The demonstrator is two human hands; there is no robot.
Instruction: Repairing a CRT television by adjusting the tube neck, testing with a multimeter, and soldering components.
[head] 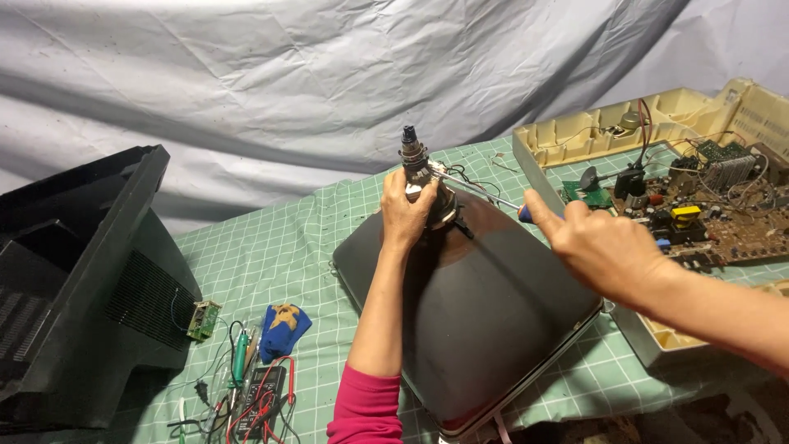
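Note:
A dark picture tube [485,304] lies face down on the green checked cloth, its neck [411,152] pointing up. My left hand [404,210] wraps around the base of the neck, at the metal ring there. My right hand [604,247] holds a screwdriver [485,191] by its blue handle. Its thin shaft reaches left, with the tip at the neck just above my left fingers.
A cream plastic chassis [575,144] with a brown circuit board [723,218] sits at right. A black set housing [74,279] stands at left. A small green board [203,319], a blue cloth [283,329], a multimeter [259,395] and red leads lie in front.

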